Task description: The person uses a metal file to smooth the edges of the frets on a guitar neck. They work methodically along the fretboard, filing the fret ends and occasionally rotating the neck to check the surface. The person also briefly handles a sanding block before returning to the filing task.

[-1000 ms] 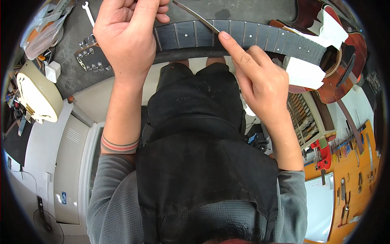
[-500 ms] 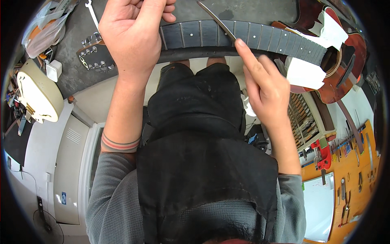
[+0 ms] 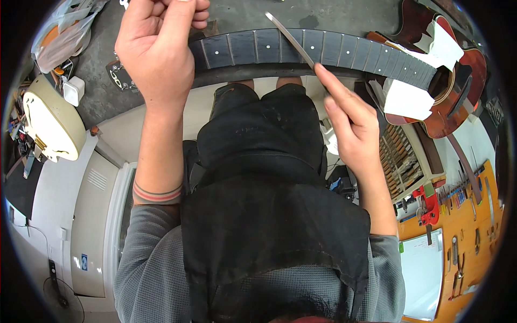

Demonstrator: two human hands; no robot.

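Observation:
A guitar lies across the dark bench, its black fretboard (image 3: 242,47) with metal frets and pale dot markers spanning the top of the view. My right hand (image 3: 353,116) is closed around a slim metal file (image 3: 291,39), index finger stretched along it. The file slants over the fretboard, its bright tip beyond the far edge; whether it touches a fret I cannot tell. Over the neck's left end, my left hand (image 3: 161,48) is raised with curled fingers and thumb drawn in. Its fingertips run to the top edge, so anything they hold is hidden. Behind its wrist shows part of the headstock (image 3: 119,75).
White paper (image 3: 407,98) covers parts of the reddish-brown guitar body (image 3: 444,121) at right. A rack of wooden-handled tools (image 3: 401,161) stands below it, beside a red clamp (image 3: 429,207). At left are a cream guitar body (image 3: 56,121) and a plastic bag (image 3: 64,40).
My left hand has shifted left and now covers more of the headstock. The right hand has drawn slightly lower, and the file's bright tip shows more plainly.

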